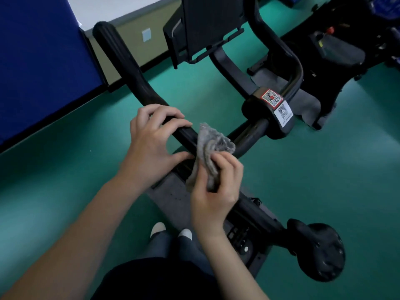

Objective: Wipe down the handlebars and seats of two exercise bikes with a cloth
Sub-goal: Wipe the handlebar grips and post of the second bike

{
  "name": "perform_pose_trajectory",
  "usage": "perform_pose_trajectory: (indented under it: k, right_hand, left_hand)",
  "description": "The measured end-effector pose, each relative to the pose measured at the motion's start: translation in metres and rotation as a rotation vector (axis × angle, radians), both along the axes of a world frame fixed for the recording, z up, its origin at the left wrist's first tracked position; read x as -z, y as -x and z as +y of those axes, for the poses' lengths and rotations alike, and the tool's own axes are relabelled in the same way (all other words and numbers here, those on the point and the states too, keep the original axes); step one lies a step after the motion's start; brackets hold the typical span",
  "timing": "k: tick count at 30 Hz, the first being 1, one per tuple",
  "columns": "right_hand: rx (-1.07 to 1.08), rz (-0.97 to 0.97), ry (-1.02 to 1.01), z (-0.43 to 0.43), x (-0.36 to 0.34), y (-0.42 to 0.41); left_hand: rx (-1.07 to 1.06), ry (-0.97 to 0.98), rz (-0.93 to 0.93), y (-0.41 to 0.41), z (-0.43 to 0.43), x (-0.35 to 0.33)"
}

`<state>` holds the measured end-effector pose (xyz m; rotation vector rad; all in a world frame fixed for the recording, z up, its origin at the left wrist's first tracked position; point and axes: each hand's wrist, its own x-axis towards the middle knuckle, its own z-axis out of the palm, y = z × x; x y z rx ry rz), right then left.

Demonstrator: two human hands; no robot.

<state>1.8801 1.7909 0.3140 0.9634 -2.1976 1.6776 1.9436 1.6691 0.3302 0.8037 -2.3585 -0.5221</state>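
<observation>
At centre frame, my left hand curls its fingers round the handlebar. My right hand pinches the bunched cloth against the bar just beside it. Bunched this small, the cloth may skip patches or drag over my left thumb.

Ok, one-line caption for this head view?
Left hand grips the bike handlebar while right hand holds a grey cloth against it.
</observation>
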Motion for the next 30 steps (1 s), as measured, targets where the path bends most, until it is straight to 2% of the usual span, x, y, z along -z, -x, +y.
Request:
perform_pose_trajectory:
  k: [14, 19, 23, 26, 30]
  right_hand:
    - [0.107, -0.165, 0.085, 0.005, 0.007, 0.006]
    - [0.177, -0.31, 0.132, 0.012, 0.003, 0.033]
    - [0.147, -0.431, 0.133, 0.024, 0.005, 0.05]
    - [0.143, -0.591, 0.157, 0.042, 0.018, 0.039]
    - [0.043, -0.957, 0.08, 0.049, 0.038, 0.018]
  left_hand:
    - [0.003, -0.013, -0.067, -0.004, 0.004, -0.005]
    - [-0.008, -0.032, -0.073, -0.003, 0.006, -0.007]
    - [-0.009, -0.028, -0.091, -0.002, 0.008, -0.008]
    - [-0.02, -0.033, -0.087, -0.001, 0.01, -0.009]
    - [-0.03, -0.02, -0.075, 0.0, 0.012, -0.007]
